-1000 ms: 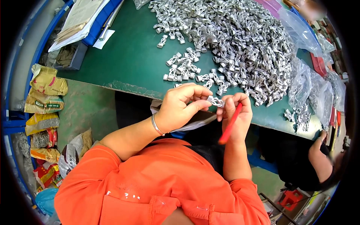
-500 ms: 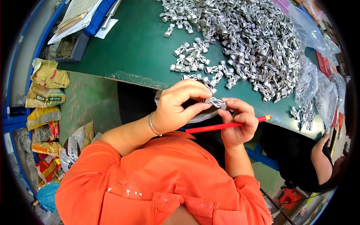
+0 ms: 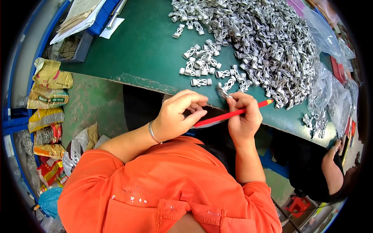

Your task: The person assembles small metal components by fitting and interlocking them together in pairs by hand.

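My left hand [image 3: 178,116], with a bracelet at the wrist, is in front of the table edge; its fingers are curved and apart, holding nothing. My right hand [image 3: 245,116] pinches a small silver looped metal piece [image 3: 224,91] at its fingertips, over the table edge. A red pencil [image 3: 220,117] also lies in the right hand, its tip to the right and its other end near my left fingers. Beyond the hands, a small group of the same metal pieces [image 3: 204,60] lies beside a large heap [image 3: 268,50] of them.
The green table [image 3: 136,46] has a chipped front edge. Papers [image 3: 79,19] and a blue bin stand at the back left. Clear plastic bags [image 3: 336,101] hang at the right, near another person's arm [image 3: 333,171]. Packaging bags [image 3: 48,97] are stacked at the left.
My left hand has let go of the metal piece and drawn back left. The right hand has carried the piece up to the table. The red pencil has swung crosswise since the first frame.
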A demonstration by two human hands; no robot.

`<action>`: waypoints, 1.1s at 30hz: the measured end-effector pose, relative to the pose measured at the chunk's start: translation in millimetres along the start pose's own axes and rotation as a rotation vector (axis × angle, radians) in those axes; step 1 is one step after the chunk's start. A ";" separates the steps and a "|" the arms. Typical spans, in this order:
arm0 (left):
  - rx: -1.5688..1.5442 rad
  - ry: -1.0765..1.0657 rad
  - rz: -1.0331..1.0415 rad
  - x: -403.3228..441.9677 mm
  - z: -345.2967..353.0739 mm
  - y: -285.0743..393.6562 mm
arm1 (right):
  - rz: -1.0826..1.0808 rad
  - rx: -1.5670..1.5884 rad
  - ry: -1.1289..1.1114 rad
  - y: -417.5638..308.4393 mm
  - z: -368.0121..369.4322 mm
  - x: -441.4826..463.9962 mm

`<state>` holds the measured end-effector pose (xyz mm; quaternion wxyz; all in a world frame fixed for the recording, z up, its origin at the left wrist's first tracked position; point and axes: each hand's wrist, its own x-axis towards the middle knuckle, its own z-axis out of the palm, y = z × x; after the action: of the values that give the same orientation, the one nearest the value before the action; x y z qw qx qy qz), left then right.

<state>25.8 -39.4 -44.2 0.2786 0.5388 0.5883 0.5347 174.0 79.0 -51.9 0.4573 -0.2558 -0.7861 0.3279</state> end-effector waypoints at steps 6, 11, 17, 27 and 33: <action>-0.522 0.021 -0.234 8.0 5.1 4.7 | 0.607 0.777 -0.082 -18.0 -14.4 1.2; -0.571 0.065 -0.188 7.6 8.5 1.4 | 0.623 0.875 -0.118 -14.8 -14.3 -5.0; -0.343 0.070 0.005 8.2 1.5 2.2 | 0.125 0.474 -0.107 -9.9 -10.3 -10.6; 0.108 -0.037 0.097 2.4 -6.0 0.4 | -0.136 -0.255 -0.049 2.5 2.1 18.2; 0.087 -0.021 0.037 5.1 -9.1 3.7 | -0.175 -0.364 -0.043 5.2 5.0 17.5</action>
<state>17.4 -38.3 -37.1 0.2509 0.5668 0.5981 0.5080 162.2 93.3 -48.0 0.4132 -0.2581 -0.8612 0.1448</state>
